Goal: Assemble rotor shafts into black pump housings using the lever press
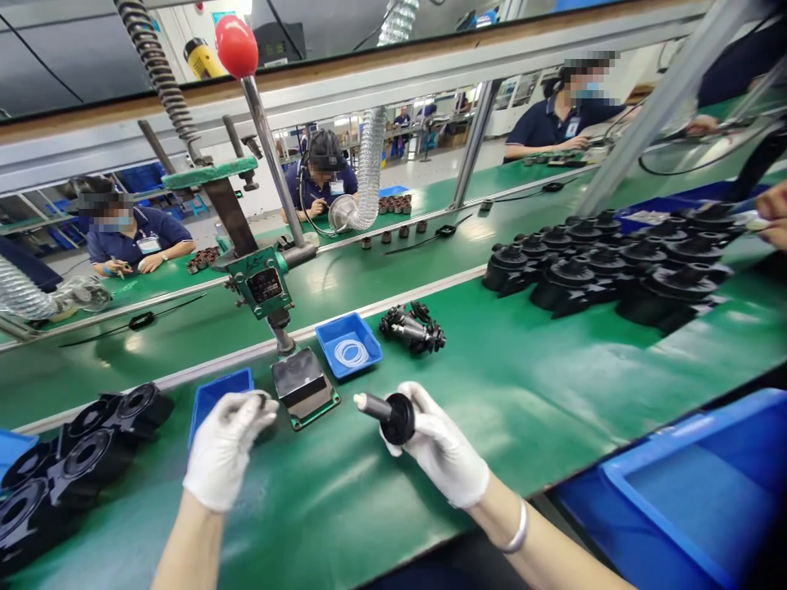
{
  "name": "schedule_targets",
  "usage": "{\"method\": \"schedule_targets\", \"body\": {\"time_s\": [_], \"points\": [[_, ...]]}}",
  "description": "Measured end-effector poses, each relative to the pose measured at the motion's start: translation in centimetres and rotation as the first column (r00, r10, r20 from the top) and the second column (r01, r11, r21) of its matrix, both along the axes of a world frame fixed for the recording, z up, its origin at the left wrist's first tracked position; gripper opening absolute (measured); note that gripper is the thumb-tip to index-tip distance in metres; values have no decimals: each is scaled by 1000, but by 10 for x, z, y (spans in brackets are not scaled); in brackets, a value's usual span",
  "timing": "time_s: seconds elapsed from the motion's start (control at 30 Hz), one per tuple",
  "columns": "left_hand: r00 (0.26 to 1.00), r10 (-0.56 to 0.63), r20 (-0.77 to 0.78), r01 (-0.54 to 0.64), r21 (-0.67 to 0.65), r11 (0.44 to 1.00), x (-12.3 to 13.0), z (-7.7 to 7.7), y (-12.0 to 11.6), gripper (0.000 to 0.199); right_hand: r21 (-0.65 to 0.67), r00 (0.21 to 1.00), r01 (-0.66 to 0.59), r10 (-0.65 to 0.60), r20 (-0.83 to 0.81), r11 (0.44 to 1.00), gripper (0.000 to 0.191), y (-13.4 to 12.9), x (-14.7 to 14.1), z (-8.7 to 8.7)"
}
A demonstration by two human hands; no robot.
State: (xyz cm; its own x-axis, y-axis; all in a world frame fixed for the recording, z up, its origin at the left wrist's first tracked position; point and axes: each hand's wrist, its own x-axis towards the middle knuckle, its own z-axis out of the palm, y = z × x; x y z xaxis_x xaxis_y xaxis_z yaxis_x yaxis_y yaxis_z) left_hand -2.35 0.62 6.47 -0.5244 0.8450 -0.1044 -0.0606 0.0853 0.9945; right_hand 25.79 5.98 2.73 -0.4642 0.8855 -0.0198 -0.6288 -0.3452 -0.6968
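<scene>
In a white glove, my right hand [439,447] grips a black flanged shaft part [386,412] with a white tip pointing left. My left hand [225,447], gloved too, pinches a small dark piece [264,400] that its fingers mostly hide. Beside that hand is a blue bin [215,389], partly covered by the glove. Between and beyond both hands stands a green hand press [261,287] with a red ball knob and a dark metal block at its base. A blue tray [349,344] with thin white rings sits right of the press, next to a pile of black shaft parts [413,328].
Black ring-shaped housings [86,459] line the left side, and several black domed housings [602,262] fill the right. A large blue crate [694,492] is below the table edge at right. Co-workers sit across the bench; another person's hand [773,215] shows at far right.
</scene>
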Motion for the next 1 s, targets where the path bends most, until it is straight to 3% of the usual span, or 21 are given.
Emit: {"method": "schedule_targets", "body": {"time_s": [0.07,0.13,0.23,0.3,0.4,0.53,0.6,0.67,0.73,0.83,0.9,1.0], "points": [[892,-23,451,-5,61,998,31,-4,-8,38,56,997,63,-65,31,996,34,3,-5,10],[724,-76,685,25,84,996,55,-13,-11,44,126,992,85,-95,79,988,36,3,-11,17],[539,-176,824,72,163,984,75,-26,-13,29,214,983,68,-103,155,974,39,-1,-17,18],[491,-215,844,107,187,977,81,-32,-13,21,255,978,48,-97,183,966,41,-5,-19,14],[522,-248,816,157,194,968,86,-34,-13,27,314,968,47,-121,221,948,41,-10,-17,6],[646,-212,734,151,149,977,91,-29,-12,37,376,944,80,-191,268,923,32,-13,-12,1],[718,-180,672,131,123,984,97,-28,-11,40,433,911,145,-291,293,890,27,-12,-12,1],[783,-167,598,121,117,986,107,-29,-10,39,538,824,259,-474,311,802,23,-11,-16,2],[824,-187,534,143,124,982,122,-34,-10,37,668,690,349,-663,291,657,26,-10,-24,5],[832,-254,494,209,145,967,143,-41,-11,38,796,539,381,-813,221,470,33,-7,-43,10],[825,-297,481,252,157,955,149,-46,-11,40,828,495,378,-846,196,414,34,-5,-54,13],[837,-349,421,313,155,937,147,-51,-10,39,853,482,361,-858,176,377,34,-2,-62,17]]}}
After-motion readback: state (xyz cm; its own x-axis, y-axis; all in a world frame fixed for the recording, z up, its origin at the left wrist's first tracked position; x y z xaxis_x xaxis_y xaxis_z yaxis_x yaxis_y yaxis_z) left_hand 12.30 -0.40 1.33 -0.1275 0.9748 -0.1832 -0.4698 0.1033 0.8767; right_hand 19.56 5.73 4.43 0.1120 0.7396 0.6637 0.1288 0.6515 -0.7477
